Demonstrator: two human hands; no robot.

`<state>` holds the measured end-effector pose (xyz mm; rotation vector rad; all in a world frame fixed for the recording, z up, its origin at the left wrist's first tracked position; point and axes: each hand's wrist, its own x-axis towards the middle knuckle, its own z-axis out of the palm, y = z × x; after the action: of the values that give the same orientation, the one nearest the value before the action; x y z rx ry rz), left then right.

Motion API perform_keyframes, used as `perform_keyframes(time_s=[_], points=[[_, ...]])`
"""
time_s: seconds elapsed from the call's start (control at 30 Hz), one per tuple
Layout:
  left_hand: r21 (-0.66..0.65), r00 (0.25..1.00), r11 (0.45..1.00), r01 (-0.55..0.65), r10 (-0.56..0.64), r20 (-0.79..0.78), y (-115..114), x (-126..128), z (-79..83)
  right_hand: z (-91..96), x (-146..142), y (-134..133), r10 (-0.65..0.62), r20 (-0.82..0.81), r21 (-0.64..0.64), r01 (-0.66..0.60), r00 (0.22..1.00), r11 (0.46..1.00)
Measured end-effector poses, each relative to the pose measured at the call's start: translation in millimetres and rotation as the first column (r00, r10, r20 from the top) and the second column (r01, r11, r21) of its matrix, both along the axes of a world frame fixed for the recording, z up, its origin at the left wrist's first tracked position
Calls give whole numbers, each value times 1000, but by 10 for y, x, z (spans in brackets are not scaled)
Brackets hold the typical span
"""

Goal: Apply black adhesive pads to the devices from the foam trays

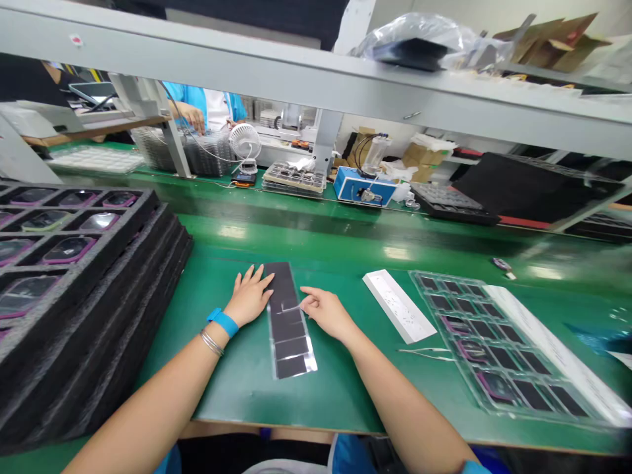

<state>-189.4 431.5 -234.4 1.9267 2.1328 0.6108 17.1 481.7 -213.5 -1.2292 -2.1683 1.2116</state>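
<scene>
A long strip of dark rectangular pieces on clear film (289,327) lies on the green table. My left hand (249,296) rests flat on the strip's upper left edge, its fingers spread. At the strip's right edge is my right hand (326,313), index finger extended and the others curled. Its thumb and a finger appear pinched on the film's edge, where a bright crease runs across. Right of this hand are a narrow white tray (399,307) with small bits in it and metal tweezers (427,354).
Stacked black foam trays (123,263) with purple-rimmed pieces rise at left. At right, a clear plastic tray (486,359) holds dark rectangles and a few purple-rimmed pieces, beside a long white strip (557,352). Behind stand a fan (245,142), a blue device (364,187) and a co-worker (205,108).
</scene>
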Motion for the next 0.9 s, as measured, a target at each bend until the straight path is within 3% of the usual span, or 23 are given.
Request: perform_keyframes(time_s=[0.17, 0.27, 0.33, 0.47, 0.63, 0.9], points=[[-96, 986, 995, -2, -14, -167, -14, 33, 35, 39, 35, -4, 8, 145, 162, -32, 989, 986], [-104, 986, 994, -31, 13, -166, -28, 39, 81, 52, 89, 40, -86, 253, 419, -30, 964, 907], [-87, 979, 992, -95, 77, -189, -46, 31, 122, 52, 128, 80, -147, 314, 526, -43, 938, 849], [-71, 950, 978, -198, 173, -261, -86, -13, 189, 17, 167, 136, -74, 429, 473, -154, 900, 867], [-126, 948, 977, -173, 130, -291, -99, -36, 168, -72, 149, 126, 85, 452, 436, -303, 888, 847], [-219, 961, 963, -158, 99, -259, -71, -17, 96, -50, 139, 101, 133, 456, 361, -319, 880, 876]])
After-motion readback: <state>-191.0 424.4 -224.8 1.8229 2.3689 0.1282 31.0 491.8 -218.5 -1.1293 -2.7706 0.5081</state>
